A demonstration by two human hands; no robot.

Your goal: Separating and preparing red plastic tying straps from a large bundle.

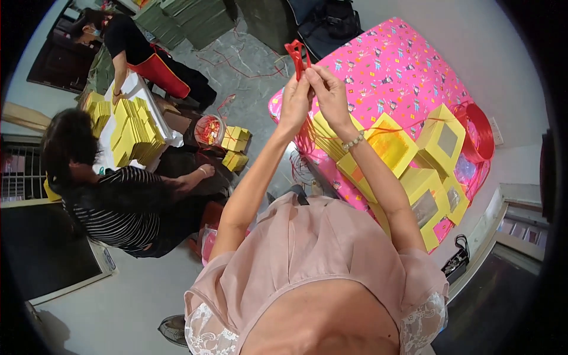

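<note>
Red ribbon (296, 58), folded into loops: one, held up in front of the wearer, above the near edge of the pink tablecloth (384, 71). Left hand (295, 105): closed on its base. Right hand (329, 97): thumb and fingertips pinching the same base, presumably so the folds keep their shape. Long axis: roughly upright from where I stand, leaning slightly left; loops point away from the wearer, above the fingers. Loose red strands (306, 137): hanging below the hands. Yellow boxes (436, 131) and red roll (484, 135): on the wearer's right, probably for easy reach.
</note>
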